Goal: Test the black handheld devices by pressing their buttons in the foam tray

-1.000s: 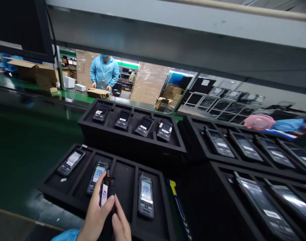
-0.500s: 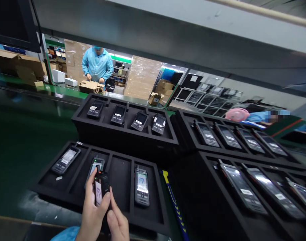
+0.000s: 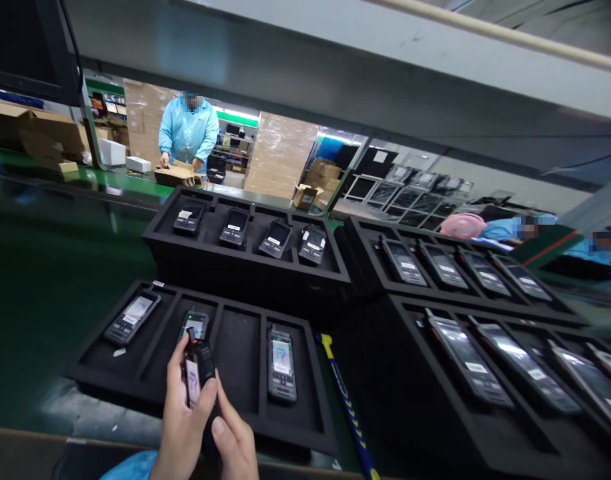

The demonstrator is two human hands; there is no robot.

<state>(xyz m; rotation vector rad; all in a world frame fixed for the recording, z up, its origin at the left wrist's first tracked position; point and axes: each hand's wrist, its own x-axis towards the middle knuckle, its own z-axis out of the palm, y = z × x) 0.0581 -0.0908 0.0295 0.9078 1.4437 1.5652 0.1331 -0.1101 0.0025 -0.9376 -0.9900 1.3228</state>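
Observation:
My left hand [image 3: 181,417] is closed around a black handheld radio [image 3: 205,360] with a stubby antenna and a lit screen, held tilted so its side faces me. My right hand [image 3: 234,437] grips the radio's lower side, fingers partly hidden behind it. Both hands are above the near edge of a black foam tray [image 3: 239,350]. In that tray lie a radio [image 3: 133,317] at the left, another radio [image 3: 194,323] partly behind my left hand, and a radio with a lit screen [image 3: 282,363] at the right. One slot between them holds nothing.
Behind stands a raised foam tray [image 3: 245,257] of radios; more stacked trays [image 3: 410,320] fill the right. A blue and yellow strap-like thing [image 3: 343,400] lies beside the near tray. Across the green bench [image 3: 30,267], a person in blue [image 3: 189,133] handles cardboard [image 3: 178,175]. A metal shelf [image 3: 305,73] hangs overhead.
The view has shifted slightly. Both hands keep their hold on the radio, which stays nearly in place. The person across the bench has moved their hands on the cardboard.

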